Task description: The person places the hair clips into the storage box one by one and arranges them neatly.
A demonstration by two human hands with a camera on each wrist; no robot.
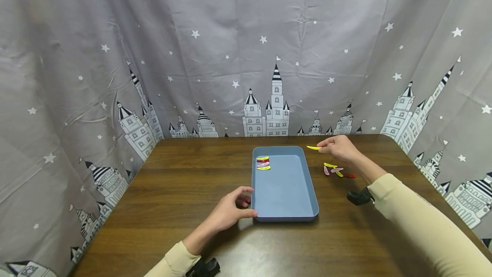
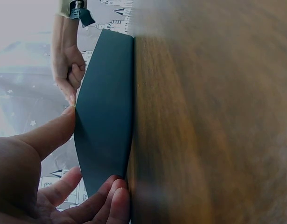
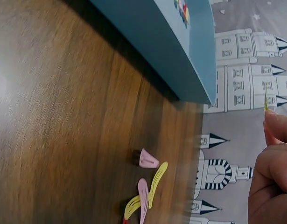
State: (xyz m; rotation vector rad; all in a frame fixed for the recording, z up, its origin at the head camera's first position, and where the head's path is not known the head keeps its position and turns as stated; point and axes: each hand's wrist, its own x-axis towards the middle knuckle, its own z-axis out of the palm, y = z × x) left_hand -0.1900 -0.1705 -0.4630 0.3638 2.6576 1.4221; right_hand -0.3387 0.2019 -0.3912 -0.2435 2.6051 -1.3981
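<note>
My right hand (image 1: pixel 339 148) pinches a yellow snap hair clip (image 1: pixel 313 147) between thumb and fingertips, above the table to the right of the tray's far end. The clip appears thin and edge-on (image 3: pixel 266 99) in the right wrist view. A blue-grey rectangular tray (image 1: pixel 284 191) lies lengthwise in front of me. My left hand (image 1: pixel 229 209) holds its near left side, thumb at the rim and other fingers against the outer wall (image 2: pixel 103 116). Inside the tray's far left corner, yellow, red and pink hair clips (image 1: pixel 263 164) lie in a short column.
To the right of the tray, below my right hand, a loose group of yellow, pink and red hair clips (image 1: pixel 336 170) lies on the wooden table (image 1: pixel 184 183). A grey curtain (image 1: pixel 215 67) printed with castles and stars hangs behind the table and at its sides.
</note>
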